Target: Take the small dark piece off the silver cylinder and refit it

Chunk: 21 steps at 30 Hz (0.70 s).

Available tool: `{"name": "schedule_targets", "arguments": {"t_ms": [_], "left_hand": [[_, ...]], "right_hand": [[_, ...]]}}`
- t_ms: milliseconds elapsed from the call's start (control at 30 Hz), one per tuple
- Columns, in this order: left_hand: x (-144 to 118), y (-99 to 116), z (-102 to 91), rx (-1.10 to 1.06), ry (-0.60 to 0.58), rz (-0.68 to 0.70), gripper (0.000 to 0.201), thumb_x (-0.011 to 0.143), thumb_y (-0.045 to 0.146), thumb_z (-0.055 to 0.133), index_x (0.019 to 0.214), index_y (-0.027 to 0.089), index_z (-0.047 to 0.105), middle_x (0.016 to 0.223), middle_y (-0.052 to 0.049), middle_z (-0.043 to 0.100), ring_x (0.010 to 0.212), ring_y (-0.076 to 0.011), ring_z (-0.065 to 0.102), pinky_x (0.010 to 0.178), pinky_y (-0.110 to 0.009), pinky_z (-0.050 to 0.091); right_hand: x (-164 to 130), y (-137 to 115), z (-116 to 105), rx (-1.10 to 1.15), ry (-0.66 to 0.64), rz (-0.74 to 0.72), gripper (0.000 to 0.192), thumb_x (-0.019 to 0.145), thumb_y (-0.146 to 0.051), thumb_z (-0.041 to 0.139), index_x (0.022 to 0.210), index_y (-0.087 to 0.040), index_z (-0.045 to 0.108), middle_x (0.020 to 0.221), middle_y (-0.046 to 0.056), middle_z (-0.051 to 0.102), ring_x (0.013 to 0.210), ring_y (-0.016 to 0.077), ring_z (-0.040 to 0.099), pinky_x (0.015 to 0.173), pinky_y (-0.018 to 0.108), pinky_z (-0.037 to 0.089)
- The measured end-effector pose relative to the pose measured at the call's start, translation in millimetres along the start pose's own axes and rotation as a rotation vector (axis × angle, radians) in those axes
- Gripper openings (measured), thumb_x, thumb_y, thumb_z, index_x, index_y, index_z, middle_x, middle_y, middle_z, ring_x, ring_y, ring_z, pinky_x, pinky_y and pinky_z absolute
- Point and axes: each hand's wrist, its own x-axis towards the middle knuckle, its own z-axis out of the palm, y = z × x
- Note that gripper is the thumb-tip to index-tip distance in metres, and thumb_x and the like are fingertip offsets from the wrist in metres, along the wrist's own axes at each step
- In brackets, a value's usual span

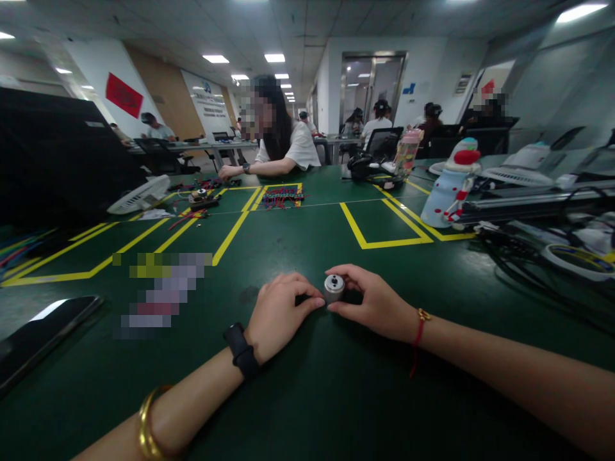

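Small silver metal cylinder (334, 287), upright on a dark green table (307, 384), near the middle of the view and close to the wearer. Round top face with a dark hole showing.

Left hand (281, 314) resting on the table just left of the cylinder, palm down, fingers curled, fingertips touching its left side. Black watch (241, 351) on that wrist, gold bangle (148, 422) further up the forearm. Right hand (377, 304) on the other side, fingers arched over and pinching the cylinder from behind and in front. Red string bracelet (419, 326) on the right wrist. Both forearms angled in from the bottom corners, meeting at the cylinder; cylinder held lightly between the 2 hands, not lifted.

Around: yellow tape lines (384, 242) marking boxes on the table beyond the hands. Dark phone (43, 333) lying flat at far left. White fan (139, 195) lying further back on the left. Pile of red and blue wires (281, 196) in a taped box. Pale blue bottle with red cap (451, 186) standing at right, tangle of black cables (528, 256) beside it. Another person in a white shirt (288, 147) seated across the table. Nothing between the camera and the cylinder.
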Motion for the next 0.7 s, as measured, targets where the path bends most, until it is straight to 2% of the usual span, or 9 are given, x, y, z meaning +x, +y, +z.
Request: {"name": "schedule_targets", "arguments": {"t_ms": [300, 400, 467, 567, 633, 700], "left_hand": [[2, -2, 1.7, -0.071, -0.020, -0.014, 0.017, 0.078, 0.039, 0.060, 0.084, 0.027, 0.070, 0.089, 0.000, 0.065, 0.087, -0.0189, 0.056, 0.078, -0.033, 0.040], [3, -2, -4.2, -0.153, -0.020, -0.050, 0.023, 0.074, 0.042, 0.063, 0.090, 0.026, 0.070, 0.090, -0.002, 0.065, 0.084, -0.0183, 0.058, 0.075, -0.031, 0.042], [4, -8, -12.7, -0.220, 0.018, -0.112, 0.031, 0.075, 0.046, 0.061, 0.096, 0.025, 0.068, 0.092, -0.002, 0.065, 0.080, -0.0178, 0.058, 0.072, -0.030, 0.044], [7, -31, -28.4, -0.323, 0.168, -0.262, 0.038, 0.078, 0.051, 0.053, 0.099, 0.022, 0.066, 0.089, -0.003, 0.066, 0.078, -0.0178, 0.059, 0.068, -0.029, 0.045], [11, -52, -36.3, -0.395, 0.291, -0.372, 0.042, 0.077, 0.053, 0.053, 0.098, 0.019, 0.065, 0.087, -0.004, 0.065, 0.075, -0.0176, 0.059, 0.061, -0.027, 0.045], [14, -73, -40.0, -0.459, 0.375, -0.463, 0.044, 0.073, 0.054, 0.056, 0.095, 0.018, 0.065, 0.086, -0.004, 0.064, 0.071, -0.0163, 0.059, 0.056, -0.024, 0.044]], "right_hand": [[-1, -3, -1, -0.096, -0.014, -0.044, 0.052, 0.074, -0.025, 0.063, 0.123, -0.023, 0.047, 0.116, 0.002, 0.054, 0.100, 0.0103, 0.054, 0.087, 0.024, 0.046], [-2, -5, 0, -0.114, -0.013, -0.027, 0.047, 0.074, -0.027, 0.063, 0.119, -0.023, 0.049, 0.113, 0.002, 0.056, 0.097, 0.0101, 0.055, 0.084, 0.023, 0.046], [0, -7, -10, -0.159, 0.015, -0.009, 0.043, 0.073, -0.028, 0.063, 0.114, -0.022, 0.050, 0.109, 0.002, 0.057, 0.092, 0.0100, 0.056, 0.080, 0.023, 0.047], [4, -4, -55, -0.406, 0.109, 0.095, 0.036, 0.071, -0.031, 0.062, 0.103, -0.020, 0.052, 0.098, 0.003, 0.059, 0.082, 0.0119, 0.057, 0.073, 0.025, 0.046], [6, 7, -101, -0.657, 0.169, 0.266, 0.035, 0.067, -0.034, 0.064, 0.096, -0.019, 0.053, 0.092, 0.004, 0.060, 0.078, 0.0145, 0.056, 0.068, 0.028, 0.045], [4, 24, -150, -0.901, 0.193, 0.526, 0.037, 0.059, -0.038, 0.068, 0.088, -0.019, 0.054, 0.085, 0.004, 0.060, 0.075, 0.0174, 0.056, 0.065, 0.030, 0.044]]}}
